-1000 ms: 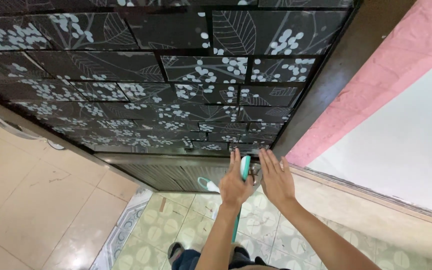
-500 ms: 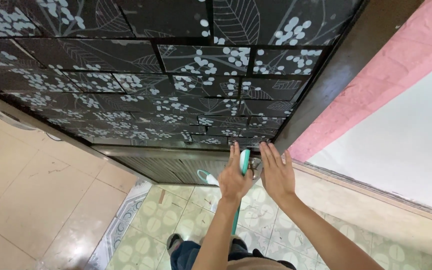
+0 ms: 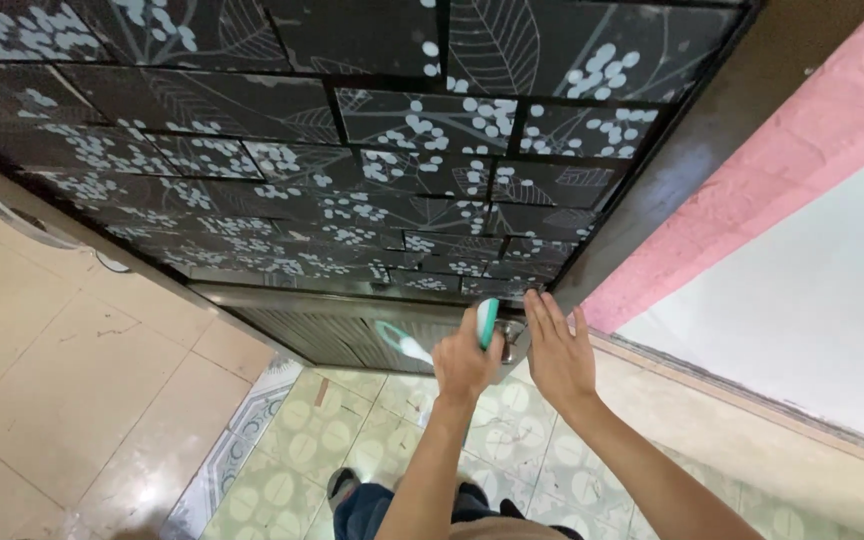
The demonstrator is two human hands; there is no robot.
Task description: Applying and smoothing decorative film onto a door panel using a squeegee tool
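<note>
My left hand (image 3: 464, 362) is shut on a teal and white scrubbing tool (image 3: 488, 322), whose head presses against the bottom of a dark door (image 3: 382, 200) with white leaf and berry patterned panels. To its right, my right hand (image 3: 558, 350) lies flat and open, fingers together, against the door's lower right corner beside the dark brown frame (image 3: 692, 160). A white and teal shape (image 3: 402, 345) shows on the ribbed lower panel left of my left hand; I cannot tell whether it is a reflection.
Beige floor tiles (image 3: 62, 380) lie to the left and green patterned tiles (image 3: 372, 440) sit under me, with my shoe (image 3: 344, 486) on them. A pink and white wall (image 3: 812, 250) runs along the right.
The hands stay at the door's lower right corner. The tool's teal head now shows above my left fist, and my head has dropped closer to the door.
</note>
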